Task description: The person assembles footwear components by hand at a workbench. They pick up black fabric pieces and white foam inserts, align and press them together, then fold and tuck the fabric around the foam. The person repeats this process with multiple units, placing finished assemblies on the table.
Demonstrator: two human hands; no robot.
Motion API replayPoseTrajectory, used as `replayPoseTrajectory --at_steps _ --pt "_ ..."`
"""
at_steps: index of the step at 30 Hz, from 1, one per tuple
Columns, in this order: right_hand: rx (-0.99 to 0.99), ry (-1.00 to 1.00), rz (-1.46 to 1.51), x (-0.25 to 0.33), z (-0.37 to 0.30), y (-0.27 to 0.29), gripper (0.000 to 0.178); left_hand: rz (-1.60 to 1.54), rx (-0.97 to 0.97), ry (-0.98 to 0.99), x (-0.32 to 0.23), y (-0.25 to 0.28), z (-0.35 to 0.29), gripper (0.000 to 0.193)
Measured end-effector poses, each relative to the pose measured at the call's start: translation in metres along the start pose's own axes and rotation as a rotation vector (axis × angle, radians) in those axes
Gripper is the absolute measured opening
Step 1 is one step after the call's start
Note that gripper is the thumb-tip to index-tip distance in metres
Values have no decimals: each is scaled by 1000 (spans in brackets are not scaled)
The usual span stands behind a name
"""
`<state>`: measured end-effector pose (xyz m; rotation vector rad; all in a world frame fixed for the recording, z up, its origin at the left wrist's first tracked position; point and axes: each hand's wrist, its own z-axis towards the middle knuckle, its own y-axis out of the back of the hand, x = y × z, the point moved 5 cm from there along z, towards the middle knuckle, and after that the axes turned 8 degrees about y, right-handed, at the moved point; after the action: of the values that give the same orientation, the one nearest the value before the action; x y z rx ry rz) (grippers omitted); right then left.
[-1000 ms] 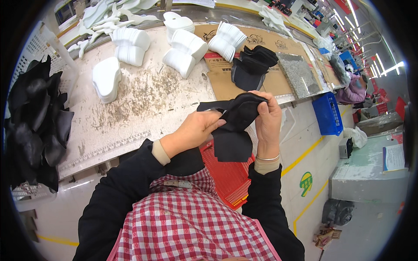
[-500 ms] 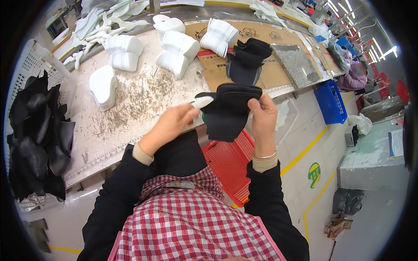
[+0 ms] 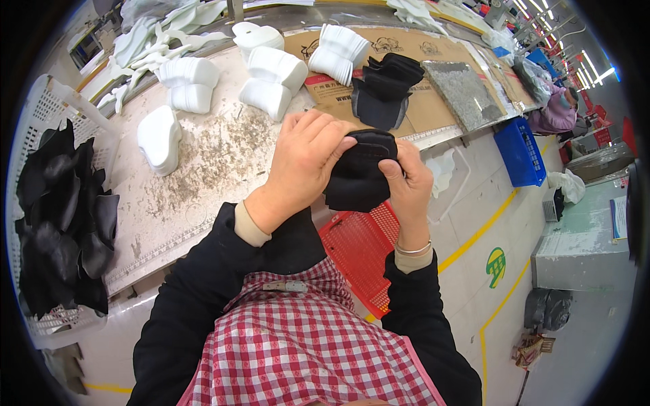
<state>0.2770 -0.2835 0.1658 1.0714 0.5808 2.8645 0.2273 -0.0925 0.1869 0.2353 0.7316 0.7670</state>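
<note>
Both hands grip the black fabric piece above the counter edge: left hand and right hand pinch it (long axis top-right to bottom-left).

A single head-worn fisheye camera looks steeply down, close over the wearer's chest and raised hands, facing the workbench ahead; its far edge curves along the frame's top, floor at right.
</note>
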Motion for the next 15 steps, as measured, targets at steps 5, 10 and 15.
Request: replayPoseTrajectory --at_steps 5,10,15 --pt "0 172 -162 -1 8 -4 33 -62 53 75 14 -9 -5 11" --pt "-11 309 -289 13 16 -4 34 -75 9 24 14 -3 -10 17" --pt "59 312 -338 16 19 -6 27 -219 69 156 22 -9 -20 18"
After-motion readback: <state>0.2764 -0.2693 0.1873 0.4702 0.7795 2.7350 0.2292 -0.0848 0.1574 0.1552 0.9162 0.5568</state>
